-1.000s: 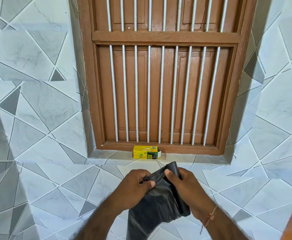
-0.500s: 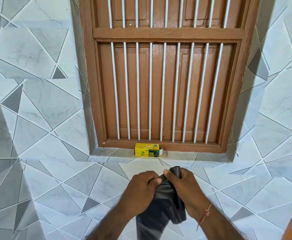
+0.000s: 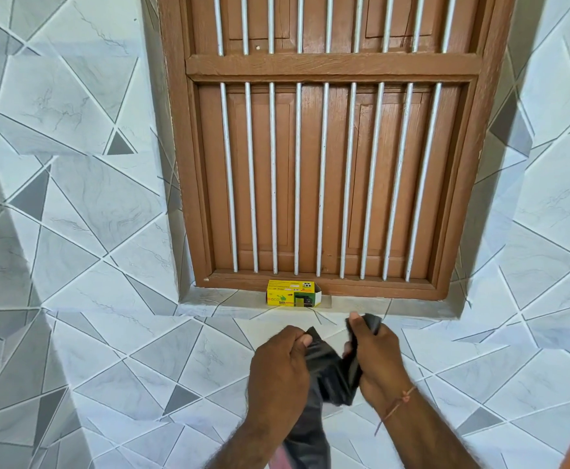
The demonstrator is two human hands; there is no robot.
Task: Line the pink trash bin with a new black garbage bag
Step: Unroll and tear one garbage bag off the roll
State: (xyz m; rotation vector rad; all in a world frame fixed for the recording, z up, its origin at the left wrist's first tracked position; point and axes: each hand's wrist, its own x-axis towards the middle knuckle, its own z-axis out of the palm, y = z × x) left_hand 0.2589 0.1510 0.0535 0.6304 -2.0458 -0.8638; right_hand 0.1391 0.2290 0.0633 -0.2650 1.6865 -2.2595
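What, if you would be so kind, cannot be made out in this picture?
- Pink trash bin: not clearly in the head view; only a pinkish sliver at the bottom edge.
- Black garbage bag: its mouth is covered by the left hand and right hand; its bottom is cut off.
- Yellow box: print too small.

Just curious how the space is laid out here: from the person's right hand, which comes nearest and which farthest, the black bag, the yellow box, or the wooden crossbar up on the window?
1. Black bag: gripped in the right hand itself.
2. Yellow box: on the sill, just above and to the left.
3. Wooden crossbar: high up on the window, well above the sill.
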